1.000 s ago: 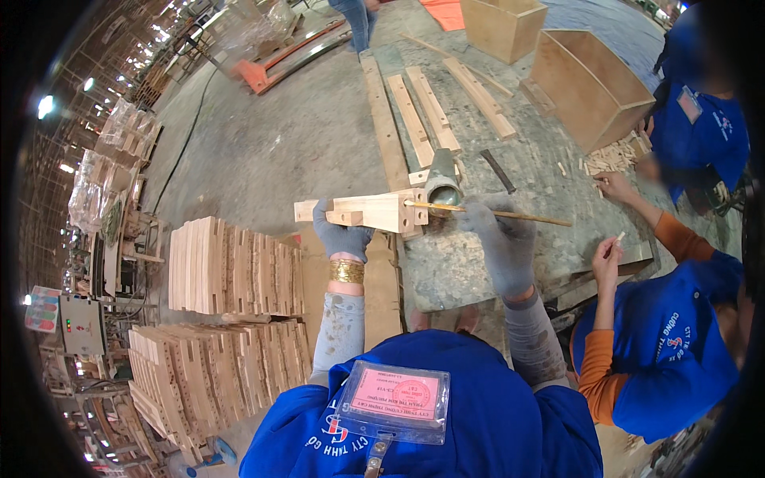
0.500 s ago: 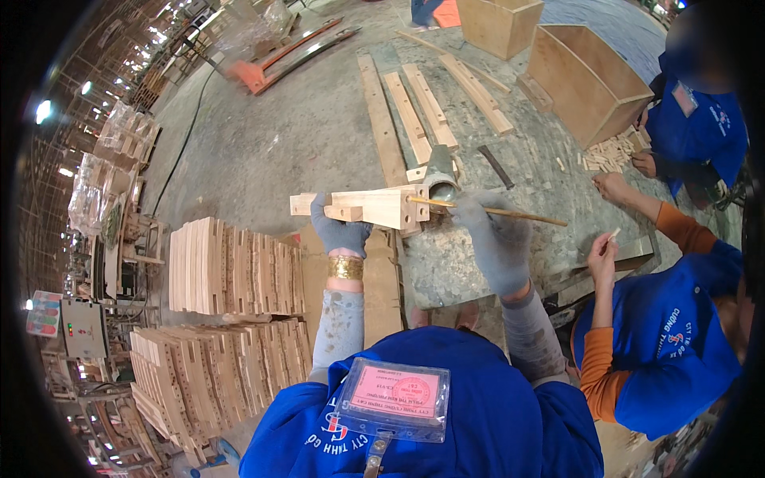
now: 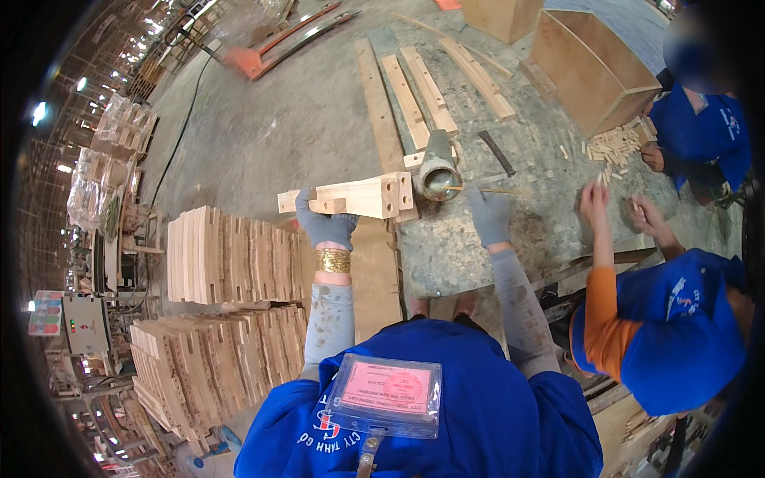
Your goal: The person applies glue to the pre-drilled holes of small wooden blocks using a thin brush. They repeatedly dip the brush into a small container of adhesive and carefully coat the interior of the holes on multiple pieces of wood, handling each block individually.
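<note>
My gloved left hand (image 3: 328,223) is closed around pale wooden pieces (image 3: 362,197), whose end faces with round holes point right. A small block sticks out beside its fingers. My gloved right hand (image 3: 488,217) pinches a thin wooden stick (image 3: 504,191). The stick's left tip reaches into the mouth of a grey cylindrical pot (image 3: 440,177), which lies tilted on the worktable (image 3: 446,263). What is inside the pot is hard to make out.
Wooden strips (image 3: 406,99) and a dark hammer-like tool (image 3: 497,154) lie beyond the pot. A plywood box (image 3: 590,72) and a dowel pile (image 3: 613,150) are right, near two co-workers. Stacked wooden parts (image 3: 231,259) stand left; an orange pallet jack (image 3: 251,62) is farther back.
The stick's tip has gone from a hole in the wooden end to the pot's mouth. My left hand has shifted slightly left with the pieces. The nearer co-worker's hands have moved.
</note>
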